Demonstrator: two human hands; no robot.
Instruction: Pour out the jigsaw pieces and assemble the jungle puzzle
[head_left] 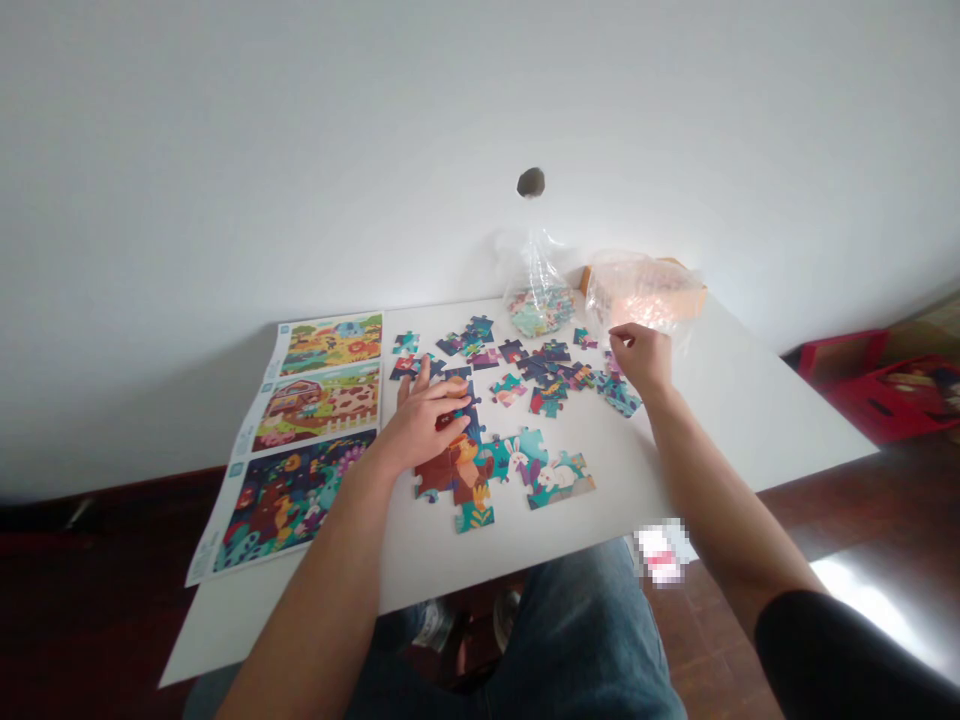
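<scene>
My left hand (427,415) lies with its fingers apart over the upper part of a joined jigsaw puzzle section (465,470), hiding some of it. That section shows a brown animal, and two white rabbits appear at its right end. To the right, my right hand (643,358) has its fingertips pinched together beside the loose puzzle pieces (551,365). Whatever is between those fingers, if anything, is too small to make out. A teal leafy piece (619,394) lies just below this hand.
A printed picture sheet (319,405) with three scenes lies on the left of the white table (750,400). At the back stand a clear bag of puzzle pieces (541,310) and an orange box (686,300) partly covered by a plastic bag (630,280). The wall (375,150) rises behind.
</scene>
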